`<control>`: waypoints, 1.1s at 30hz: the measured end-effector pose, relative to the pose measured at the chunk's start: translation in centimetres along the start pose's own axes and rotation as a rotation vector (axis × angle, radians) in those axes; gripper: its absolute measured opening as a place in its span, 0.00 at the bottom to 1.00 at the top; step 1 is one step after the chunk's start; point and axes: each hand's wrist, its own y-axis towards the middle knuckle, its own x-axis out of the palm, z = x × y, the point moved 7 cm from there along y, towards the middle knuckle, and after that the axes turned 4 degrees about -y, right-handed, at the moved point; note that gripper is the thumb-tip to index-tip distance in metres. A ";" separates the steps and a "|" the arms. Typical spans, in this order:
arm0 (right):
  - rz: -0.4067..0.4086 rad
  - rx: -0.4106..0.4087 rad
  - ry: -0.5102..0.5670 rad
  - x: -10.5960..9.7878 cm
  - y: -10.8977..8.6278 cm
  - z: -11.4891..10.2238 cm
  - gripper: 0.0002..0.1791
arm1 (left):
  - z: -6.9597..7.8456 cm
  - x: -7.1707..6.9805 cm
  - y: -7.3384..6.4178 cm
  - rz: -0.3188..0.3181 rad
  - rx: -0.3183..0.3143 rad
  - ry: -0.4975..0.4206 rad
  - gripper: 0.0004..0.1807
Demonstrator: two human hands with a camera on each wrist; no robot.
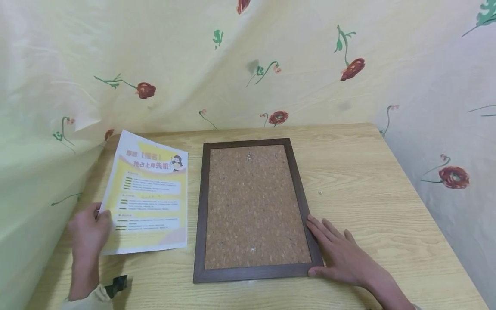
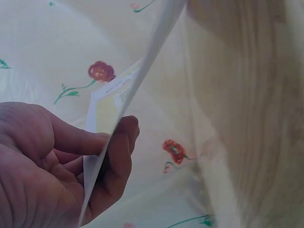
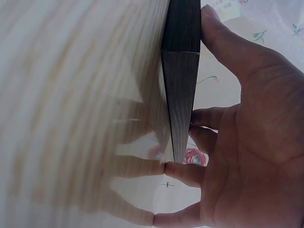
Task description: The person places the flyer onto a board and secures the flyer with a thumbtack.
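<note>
At the left, my left hand [image 1: 91, 230] pinches the left edge of a printed yellow-and-white poster [image 1: 149, 193], thumb on one face and fingers behind. The left wrist view shows the sheet [image 2: 137, 78] nearly edge-on in that hand [image 2: 61, 156]. A brown-framed cork board [image 1: 255, 206] lies flat beside the poster. My right hand [image 1: 345, 254] rests at its lower right corner, fingers extended along the side. In the right wrist view, the thumb of this hand [image 3: 256, 123] touches the dark frame [image 3: 183, 90], and some fingertips reach the tabletop.
Small clear shiny pieces [image 1: 249, 156] sit on the cork near its top and bottom. Another tiny clear piece [image 1: 320, 192] lies on the wooden table [image 1: 348, 163] right of the board. Flower-patterned cloth [image 1: 193, 64] hangs behind and along both sides.
</note>
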 end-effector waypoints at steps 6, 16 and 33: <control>-0.008 0.012 0.012 0.1 0.0 0.0 0.61 | 0.6 -1.1 0.0 0.050 0.035 -0.028 0.19; 0.011 -0.001 0.010 0.0 0.0 0.0 0.61 | 0.9 -2.8 0.1 0.095 -0.010 -0.037 0.19; 0.000 0.007 0.021 0.1 -0.1 0.0 0.61 | 0.7 -2.7 0.1 -0.022 -0.210 -0.228 0.24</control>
